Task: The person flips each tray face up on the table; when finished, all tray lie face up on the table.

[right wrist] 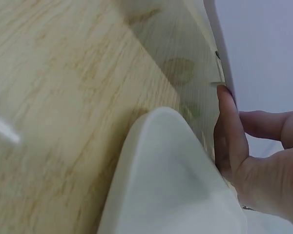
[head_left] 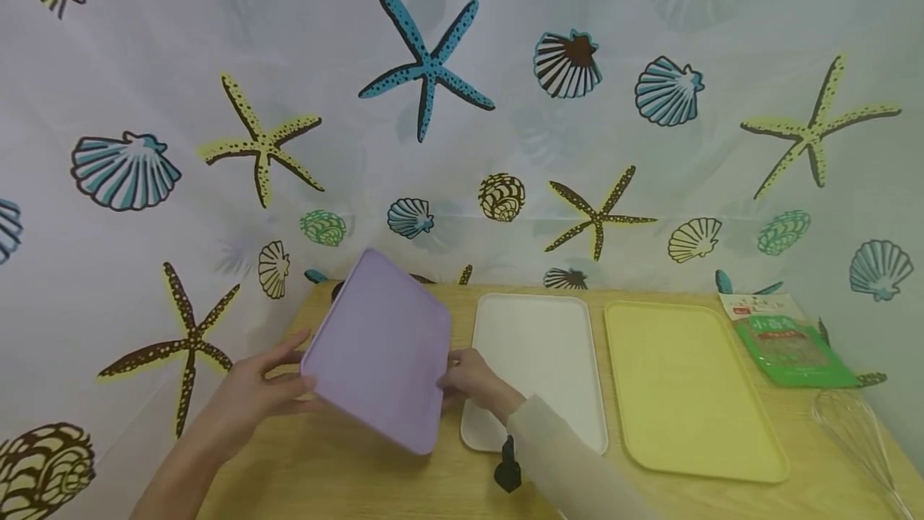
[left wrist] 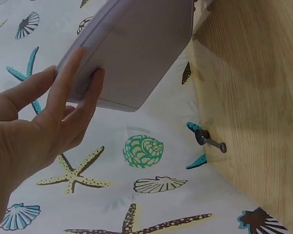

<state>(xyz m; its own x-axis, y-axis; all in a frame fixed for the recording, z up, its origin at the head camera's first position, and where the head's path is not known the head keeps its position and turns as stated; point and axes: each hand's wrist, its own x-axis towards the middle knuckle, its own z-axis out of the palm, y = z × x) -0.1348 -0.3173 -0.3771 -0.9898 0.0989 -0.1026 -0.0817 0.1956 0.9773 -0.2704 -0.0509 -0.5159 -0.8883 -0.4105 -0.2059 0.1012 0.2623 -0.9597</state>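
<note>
A purple tray (head_left: 382,351) is held up tilted above the left part of the table, one corner pointing down. My left hand (head_left: 253,392) grips its left edge, with thumb on the rim and fingers against the underside, as the left wrist view shows. The right hand (head_left: 472,375) pinches the opposite edge, thumb on one face and fingers behind it in the right wrist view. Just under my right wrist lies a white tray (head_left: 534,343), flat on the table. Beyond it on the right is a yellow tray (head_left: 693,392).
A green and white packet (head_left: 790,343) lies at the back right, with a wire whisk (head_left: 859,440) in front of it. A small black spoon (left wrist: 212,140) rests near the table's edge. Behind the table (head_left: 289,472) hangs a curtain printed with shells and starfish (head_left: 426,67).
</note>
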